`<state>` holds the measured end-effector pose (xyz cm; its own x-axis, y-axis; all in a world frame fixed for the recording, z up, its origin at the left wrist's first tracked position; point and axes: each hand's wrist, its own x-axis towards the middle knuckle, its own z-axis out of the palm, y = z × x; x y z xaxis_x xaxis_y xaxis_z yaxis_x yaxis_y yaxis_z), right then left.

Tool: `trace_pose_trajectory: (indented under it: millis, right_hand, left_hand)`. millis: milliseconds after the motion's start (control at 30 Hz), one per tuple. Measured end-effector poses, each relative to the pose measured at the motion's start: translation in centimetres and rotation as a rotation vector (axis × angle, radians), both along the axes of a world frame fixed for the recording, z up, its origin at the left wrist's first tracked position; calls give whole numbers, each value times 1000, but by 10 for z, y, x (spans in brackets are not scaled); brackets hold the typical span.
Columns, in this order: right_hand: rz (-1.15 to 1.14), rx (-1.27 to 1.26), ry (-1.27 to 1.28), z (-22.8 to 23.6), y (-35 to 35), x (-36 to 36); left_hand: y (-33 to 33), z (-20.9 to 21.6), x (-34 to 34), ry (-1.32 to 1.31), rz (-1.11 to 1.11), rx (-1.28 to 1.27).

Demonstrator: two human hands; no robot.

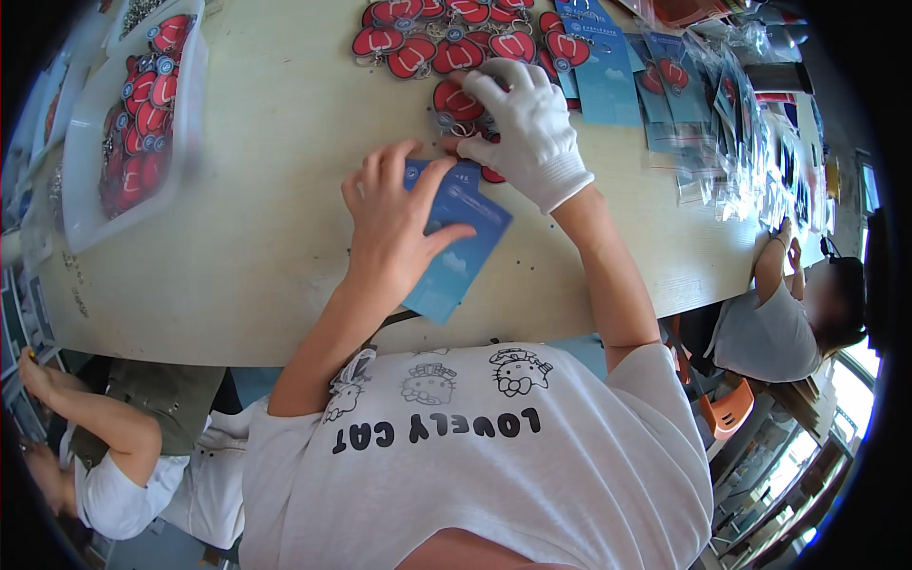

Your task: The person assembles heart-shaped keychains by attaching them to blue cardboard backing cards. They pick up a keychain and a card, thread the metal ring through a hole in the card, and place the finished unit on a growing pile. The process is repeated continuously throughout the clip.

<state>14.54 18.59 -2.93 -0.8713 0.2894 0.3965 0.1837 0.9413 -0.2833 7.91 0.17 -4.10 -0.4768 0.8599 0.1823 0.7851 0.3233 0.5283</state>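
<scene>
The left hand [394,209], bare, spreads its thumb and forefinger wide over the blue cards [448,275], which lie overlapping and aslant on the worktop [275,209] close to the wearer; whether its fingertips press on them, I cannot tell. The right hand [527,128], in a white glove [546,147], curls over red keychains [456,100] just beyond the cards; whether it grips one is hidden. More keychains lie in a pile [456,52] beyond it. A clear tub [193,109] of them stands at the left, and bagged cards [674,119] lie at the right. One person [128,484] sits at each side.
</scene>
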Motion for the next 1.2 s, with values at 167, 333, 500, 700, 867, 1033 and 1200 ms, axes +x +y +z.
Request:
trace_pose_trajectory:
  millis: [167,333,500,700,867,1033,1200]
  right_hand:
    - [176,-131,-139,4,24,31]
    - [115,-379,-56,2,30,76]
    - [-42,-548,15,10,29,91]
    - [-176,-170,-89,9,7,68]
    - [-185,-438,-95,7,5,73]
    - [-186,-1188,-41,39,10,94]
    - [55,-1363,-68,72,-14,73]
  left_hand:
    - [4,-11,-13,-188,63,117]
    - [6,-16,-12,-97,143,187]
    - [-1,-8,-13,-67,121,52]
    - [1,-17,-21,-320,116,265]
    - [-2,4,-23,-906,153,514]
    - [5,18,-20,-1122,309,720]
    - [16,22,-14,-934,307,733]
